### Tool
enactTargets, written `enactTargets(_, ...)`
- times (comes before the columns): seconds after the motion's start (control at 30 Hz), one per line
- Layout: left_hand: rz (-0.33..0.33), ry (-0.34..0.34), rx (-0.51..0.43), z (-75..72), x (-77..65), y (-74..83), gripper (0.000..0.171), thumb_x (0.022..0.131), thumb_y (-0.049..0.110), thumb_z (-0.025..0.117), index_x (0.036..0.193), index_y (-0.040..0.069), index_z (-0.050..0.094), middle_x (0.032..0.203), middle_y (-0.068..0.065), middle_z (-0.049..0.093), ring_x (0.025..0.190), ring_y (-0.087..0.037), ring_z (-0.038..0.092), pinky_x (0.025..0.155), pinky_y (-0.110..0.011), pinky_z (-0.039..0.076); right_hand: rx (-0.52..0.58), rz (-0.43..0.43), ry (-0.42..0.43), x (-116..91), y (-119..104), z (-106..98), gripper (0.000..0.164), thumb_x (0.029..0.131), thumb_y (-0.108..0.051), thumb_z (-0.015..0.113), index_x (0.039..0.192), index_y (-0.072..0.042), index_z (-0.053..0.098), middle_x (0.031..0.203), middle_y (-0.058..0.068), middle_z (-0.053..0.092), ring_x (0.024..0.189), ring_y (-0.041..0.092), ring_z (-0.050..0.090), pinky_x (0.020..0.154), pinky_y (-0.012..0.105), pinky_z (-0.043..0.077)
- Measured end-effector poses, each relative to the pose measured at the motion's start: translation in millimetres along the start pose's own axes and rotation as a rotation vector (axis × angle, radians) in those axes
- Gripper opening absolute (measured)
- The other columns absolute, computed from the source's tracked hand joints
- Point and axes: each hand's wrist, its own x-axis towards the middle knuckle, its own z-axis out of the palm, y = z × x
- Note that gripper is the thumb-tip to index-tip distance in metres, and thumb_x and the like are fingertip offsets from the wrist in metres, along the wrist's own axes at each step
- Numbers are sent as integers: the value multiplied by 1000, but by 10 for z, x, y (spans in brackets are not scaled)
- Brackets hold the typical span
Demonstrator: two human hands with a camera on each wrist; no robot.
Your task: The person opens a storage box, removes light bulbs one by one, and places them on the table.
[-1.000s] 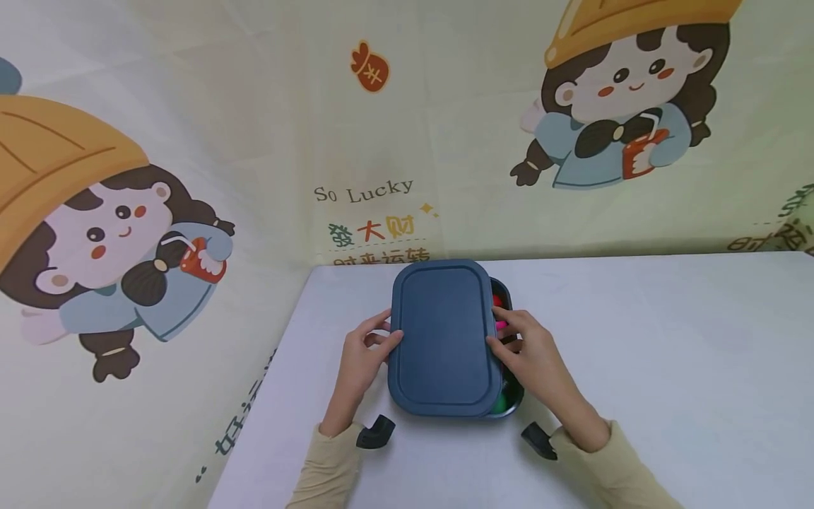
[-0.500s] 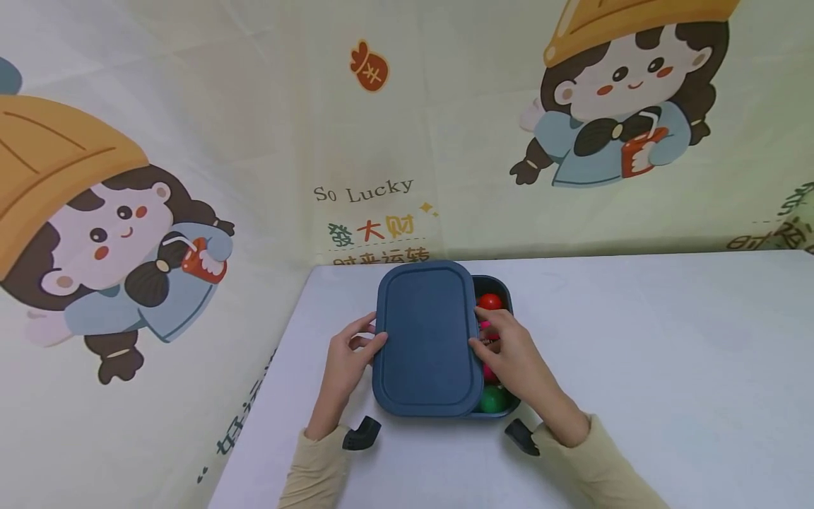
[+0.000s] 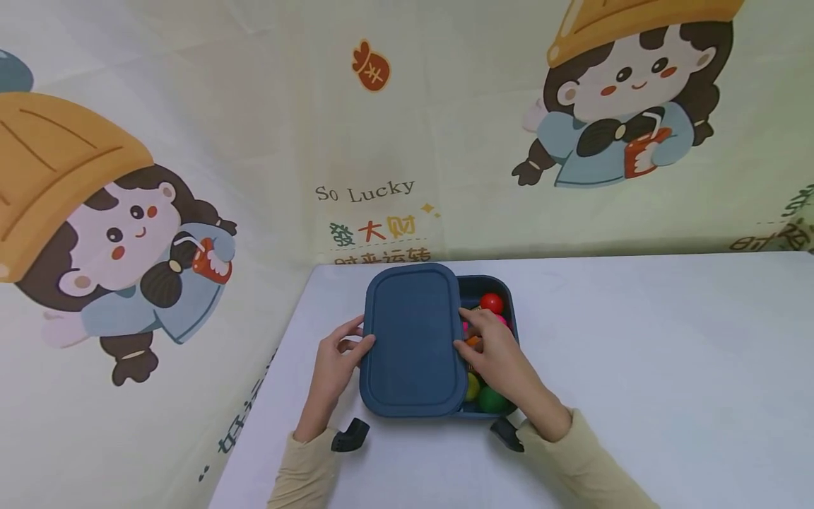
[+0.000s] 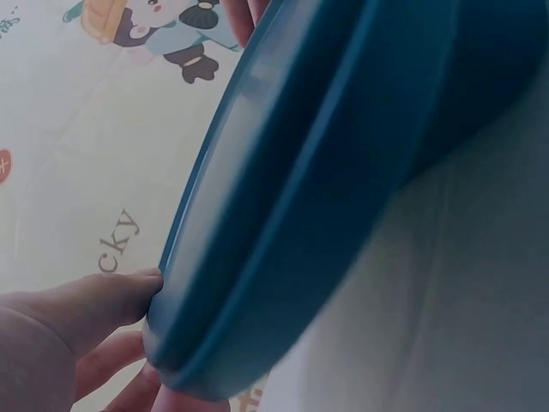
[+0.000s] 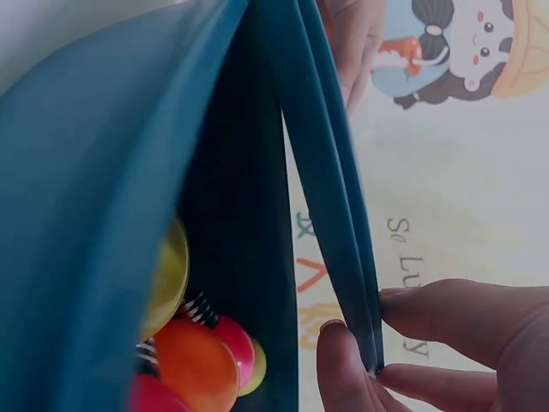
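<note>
A dark blue rectangular lid (image 3: pixel 413 339) lies across the left part of a matching box (image 3: pixel 514 304), whose right part is uncovered. My left hand (image 3: pixel 335 360) pinches the lid's left edge between thumb and fingers. On its right edge, my right hand (image 3: pixel 499 353) pinches the rim, reaching over the box opening. Inside the box are a red ball (image 3: pixel 492 303), a green ball (image 3: pixel 492 400) and a yellow-green ball (image 3: pixel 472 387). The right wrist view also shows an orange ball (image 5: pixel 197 367), a pink ball (image 5: pixel 236 343) and black-and-white striped pieces (image 5: pixel 200 309). The lid hides the other contents.
The box stands on a white table (image 3: pixel 636 367), near its back edge. Behind and to the left hangs a cream cloth (image 3: pixel 470 141) with cartoon prints. Black camera mounts (image 3: pixel 350 435) stick out from both wrists above the table.
Both hands have moved left with the lid, by a good part of its width. More of the box and its balls shows on the right. The box has stayed in place.
</note>
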Motion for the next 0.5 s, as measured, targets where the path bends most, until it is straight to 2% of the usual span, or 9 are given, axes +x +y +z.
enactTargets(0.2, 2, -8, 15, -69, 15, -30, 49, 91, 18, 73, 137, 10, 59, 112, -16, 62, 81, -13, 62, 63, -20, 54, 19, 4, -14, 33, -38, 49, 56, 91, -5, 70, 141, 6, 49, 121, 16, 58, 95, 21, 68, 78, 30, 60)
enactTargets(0.5, -26, -11, 80, -216, 50, -53, 49, 92, 19, 71, 139, 11, 58, 116, -15, 61, 86, -17, 62, 66, -19, 53, 23, 22, 3, 78, -116, 184, 58, 87, -5, 74, 141, 2, 51, 124, 16, 57, 90, 18, 63, 72, 26, 59)
